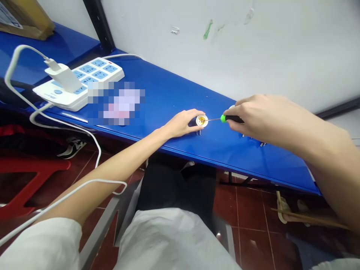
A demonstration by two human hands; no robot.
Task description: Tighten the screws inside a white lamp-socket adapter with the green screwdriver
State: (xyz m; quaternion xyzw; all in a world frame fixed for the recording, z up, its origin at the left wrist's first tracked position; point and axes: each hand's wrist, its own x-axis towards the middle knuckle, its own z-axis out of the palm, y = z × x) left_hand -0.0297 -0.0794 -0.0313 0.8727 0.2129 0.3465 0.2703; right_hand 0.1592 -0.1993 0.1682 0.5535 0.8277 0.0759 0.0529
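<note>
My left hand (185, 123) pinches a small round white lamp socket (198, 122) between thumb and fingers, close to the table's front edge. Its brass-coloured inside faces up and to the right, and two metal pins show below it. In my right hand (253, 114) is a screwdriver (224, 118) with a black and green handle. The thin shaft points left, and its tip is at the socket's opening; whether it touches a screw inside is too small to tell. Part of another white piece (232, 107) shows behind my right fingers.
Small metal pieces (263, 144) lie under my right wrist on the blue table (168, 90). To the left are a white power strip (109, 77) with a plugged-in charger (63, 77) and a blurred-out flat object (123, 105). A white cable (95, 144) hangs across my left arm. A wall rises behind.
</note>
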